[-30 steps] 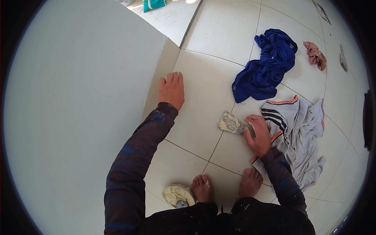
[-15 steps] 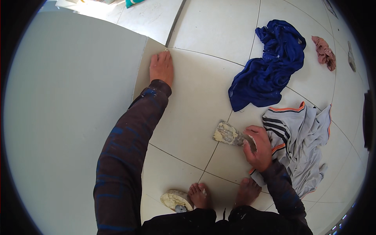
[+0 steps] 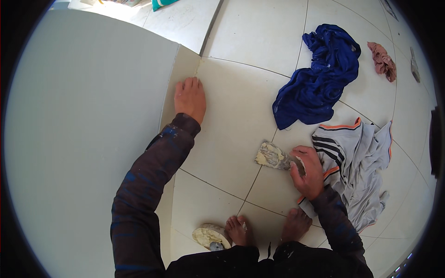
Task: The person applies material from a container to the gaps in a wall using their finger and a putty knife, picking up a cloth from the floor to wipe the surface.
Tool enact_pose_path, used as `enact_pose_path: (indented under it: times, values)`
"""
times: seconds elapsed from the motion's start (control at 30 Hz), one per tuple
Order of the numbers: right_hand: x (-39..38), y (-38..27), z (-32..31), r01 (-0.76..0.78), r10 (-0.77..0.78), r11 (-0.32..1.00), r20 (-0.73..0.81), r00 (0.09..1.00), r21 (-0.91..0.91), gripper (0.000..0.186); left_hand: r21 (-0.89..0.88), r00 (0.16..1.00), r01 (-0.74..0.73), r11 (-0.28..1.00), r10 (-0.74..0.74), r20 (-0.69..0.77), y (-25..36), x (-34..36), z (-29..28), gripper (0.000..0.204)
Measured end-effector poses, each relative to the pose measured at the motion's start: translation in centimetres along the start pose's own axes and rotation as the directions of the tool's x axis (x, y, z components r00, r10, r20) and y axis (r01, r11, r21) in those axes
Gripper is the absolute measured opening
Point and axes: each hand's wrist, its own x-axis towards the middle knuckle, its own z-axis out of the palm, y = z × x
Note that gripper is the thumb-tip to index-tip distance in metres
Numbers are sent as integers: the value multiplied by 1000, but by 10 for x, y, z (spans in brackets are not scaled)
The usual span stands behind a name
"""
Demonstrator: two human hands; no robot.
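My left hand (image 3: 190,99) rests at the beige base strip (image 3: 183,69) of the pale grey wall (image 3: 88,139), fingertips just short of its corner, fingers loosely bent and holding nothing. At the right, my right hand (image 3: 306,173) grips a putty knife by its handle, its blade (image 3: 271,155) smeared with cream paste and held over the tiles. Beside my left foot is a round container of cream paste (image 3: 204,235) with a grey metal piece (image 3: 216,246) in it, partly hidden.
On the tiled floor (image 3: 222,129) lie a blue cloth (image 3: 320,92), a striped grey shirt (image 3: 357,162), a crumpled pink cloth (image 3: 382,62) and a thin tool (image 3: 415,65). A teal object (image 3: 162,3) sits beyond the wall's corner. My bare feet (image 3: 294,224) are at the bottom.
My left hand moved forward along the wall's base to the corner, then drew back slightly toward me. My right hand keeps hold of the putty knife. The view has shifted a little.
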Motion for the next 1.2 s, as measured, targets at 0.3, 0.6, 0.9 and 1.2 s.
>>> enact_pose_path:
  times: [0.3,0.6,0.9,1.2]
  values:
    - [-1,-4,3,-3,3,1000,-1,1000,-14,30,-32,907,66,997,-73,-416,4,71,17,41]
    - [-4,-1,6,3,-3,999,-11,1000,-52,30,76,953,23,997,1,-302,7,-11,51,46]
    - [-3,-1,10,36,-38,997,-39,999,-66,30,90,997,-79,993,79,-2,2,-103,45,41]
    - [-3,-3,11,30,-32,997,-16,999,-77,29,-91,879,11,996,-54,-474,-16,11,27,39]
